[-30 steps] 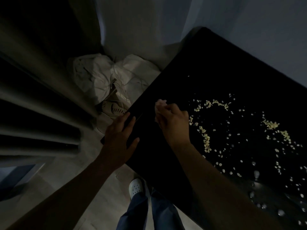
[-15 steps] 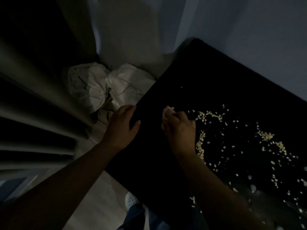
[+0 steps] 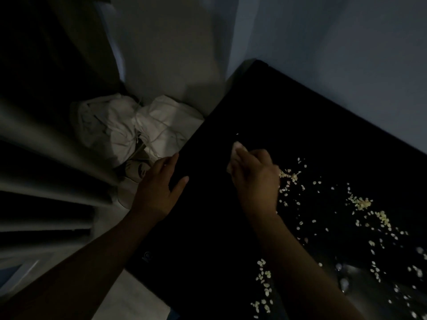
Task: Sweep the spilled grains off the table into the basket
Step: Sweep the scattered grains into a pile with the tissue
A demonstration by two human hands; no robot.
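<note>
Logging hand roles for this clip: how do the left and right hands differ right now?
The left hand rests at the table's left edge, fingers extended, nothing visible in it; the right hand grips a pale wad. The left hand is away from the grains; the right hand is beside them. Both are on the dark table.

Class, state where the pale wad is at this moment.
Head view: the pale wad is gripped in the right hand, over the black table, just left of the grains.

Glossy black table [image 3: 288, 116], crumpled white cloth [image 3: 129, 125].
</note>
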